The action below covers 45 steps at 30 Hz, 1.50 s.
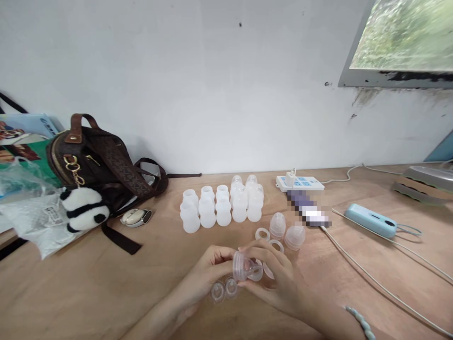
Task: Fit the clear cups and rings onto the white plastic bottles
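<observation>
My left hand [205, 271] pinches the left side of a clear baby bottle nipple in its screw ring [240, 267]. From the right, my right hand [279, 278] has its thumb and fingers closed round the same ring, the teat pointing toward its palm. Two loose clear nipples [224, 290] lie on the table just below the hands. Behind my right hand are several white rings [262, 233], partly hidden, and two clear dome caps [278, 225]. Farther back stand white bottles [191, 218] without tops in rows, beside several bottles with clear caps [255, 204].
A brown backpack [102, 160] with a panda plush [85, 209] and a plastic bag [31, 217] sit at the left, near a computer mouse [134, 217]. Rightward are a power strip [311, 184], a blurred-out phone [307, 210], cables and a light-blue power bank [370, 220].
</observation>
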Tool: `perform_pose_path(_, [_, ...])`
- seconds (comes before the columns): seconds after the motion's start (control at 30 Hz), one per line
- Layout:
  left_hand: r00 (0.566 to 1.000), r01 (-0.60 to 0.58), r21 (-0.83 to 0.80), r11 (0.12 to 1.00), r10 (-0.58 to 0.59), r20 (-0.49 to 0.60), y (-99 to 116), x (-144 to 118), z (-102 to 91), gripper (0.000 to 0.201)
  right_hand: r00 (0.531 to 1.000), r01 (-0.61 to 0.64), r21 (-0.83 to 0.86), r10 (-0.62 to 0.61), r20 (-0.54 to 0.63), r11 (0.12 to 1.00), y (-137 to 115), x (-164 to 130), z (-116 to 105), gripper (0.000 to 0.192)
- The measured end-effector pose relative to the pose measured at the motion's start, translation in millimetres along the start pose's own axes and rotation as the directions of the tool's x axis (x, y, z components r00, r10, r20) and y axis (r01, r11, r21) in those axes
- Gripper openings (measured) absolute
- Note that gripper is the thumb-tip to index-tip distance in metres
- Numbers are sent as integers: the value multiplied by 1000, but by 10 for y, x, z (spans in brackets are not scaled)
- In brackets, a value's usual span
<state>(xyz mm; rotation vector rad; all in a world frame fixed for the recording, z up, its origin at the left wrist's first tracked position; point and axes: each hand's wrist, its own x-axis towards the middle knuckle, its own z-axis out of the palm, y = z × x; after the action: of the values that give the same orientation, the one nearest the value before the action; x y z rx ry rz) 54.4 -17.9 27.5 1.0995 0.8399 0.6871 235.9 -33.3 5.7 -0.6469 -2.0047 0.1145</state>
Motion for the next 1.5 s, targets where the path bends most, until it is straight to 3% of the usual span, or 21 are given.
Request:
perform_pose_path(0.23, [997,11,82,997,-5,-72,2,-11,13,20,997,-73,155,67,47,985,34,1,-13,33])
perform_pose_path(0.43, [999,-24,73,997,22,30,-48,34,-32,20,975,-219,342,216,49,914,51,4,-32,33])
perform_pose_path(0.53, [997,-73,39,997,73,0,-46,83,-162,19,931,-330,472,366,16,818,124,49,-164,32])
perform_pose_path(0.63, [972,-198,-12,980,195,-130,23,142,-353,15,848,-384,491,510,-148,781,250,128,-356,26])
perform_pose_path(0.7, [946,-259,0,966,254,-200,99,170,-479,13,796,-414,445,553,-246,794,330,173,-458,23])
perform_pose_path(0.77, [931,-279,112,954,298,-212,174,188,-590,12,782,-444,373,556,-283,815,386,189,-508,24])
perform_pose_path(0.87, [927,-237,363,901,321,-193,230,214,-727,14,853,-444,185,477,-210,877,426,155,-487,26])
perform_pose_path(1.0, [933,-179,567,804,321,-160,159,285,-854,23,948,-316,-121,317,-10,941,453,73,-374,29])
perform_pose_path(1.1, [956,-161,584,796,272,-107,50,337,-885,28,964,-202,-265,239,115,943,494,32,-305,34])
perform_pose_path(1.27, [981,-138,579,804,192,-33,-73,358,-846,22,940,-24,-487,186,286,873,603,-23,-256,40])
perform_pose_path(1.5, [986,-127,580,804,167,-16,-107,352,-789,12,910,95,-539,147,389,837,714,-107,-217,43])
